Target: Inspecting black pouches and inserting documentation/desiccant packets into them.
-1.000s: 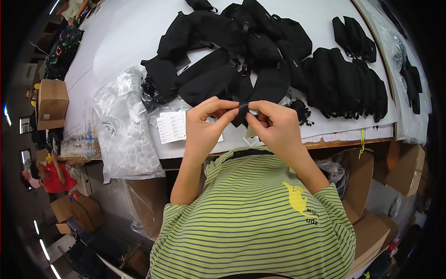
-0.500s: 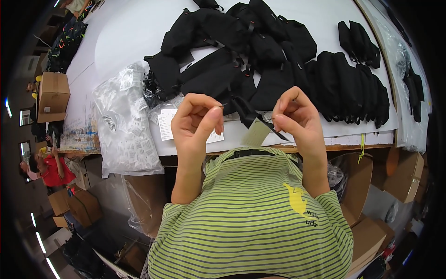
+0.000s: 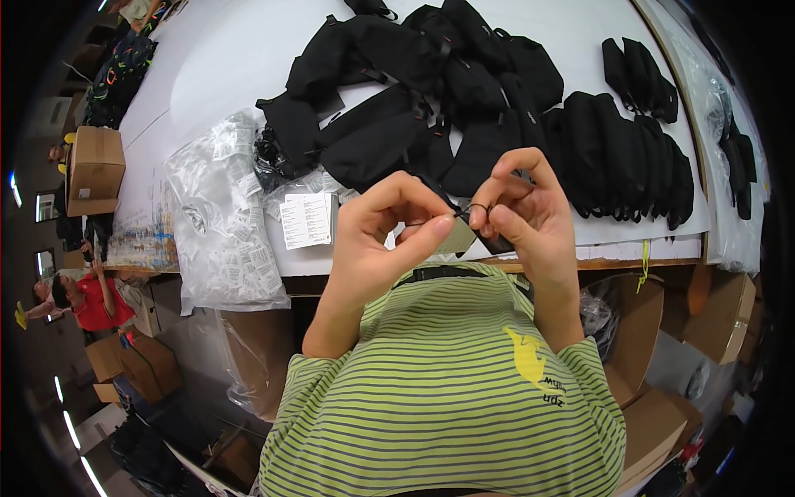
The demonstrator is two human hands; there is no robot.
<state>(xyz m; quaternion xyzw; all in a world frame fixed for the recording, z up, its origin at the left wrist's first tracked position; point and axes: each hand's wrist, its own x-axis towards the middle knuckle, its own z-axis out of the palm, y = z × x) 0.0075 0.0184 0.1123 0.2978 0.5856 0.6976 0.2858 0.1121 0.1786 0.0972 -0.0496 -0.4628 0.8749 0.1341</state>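
Observation:
Thumb and fingertips of my left hand (image 3: pixel 389 228) pinch one end of a thin black cord (image 3: pixel 460 214). My right hand (image 3: pixel 530 207) pinches the cord's other part, where a small loop shows by the fingers. Both sets of fingertips nearly meet above the table's near edge. Below the cord hangs a pale greenish hang tag (image 3: pixel 458 239), partly covered by my fingers. A black strap (image 3: pixel 437 187) runs from the heap of black fabric bags (image 3: pixel 373 137) down to the cord. Whether the cord is knotted I cannot tell.
Beside my left hand lies a stack of white printed cards (image 3: pixel 306 222). Left of it is a clear plastic bag of labels (image 3: pixel 219 224). A row of black bags (image 3: pixel 621 157) stands at the right. Cardboard boxes (image 3: pixel 720 319) sit below the table, and people work far left.
My left hand has moved right, bringing its end of the cord against my right fingertips. The tag has dropped partly behind my fingers, and more of the card stack shows.

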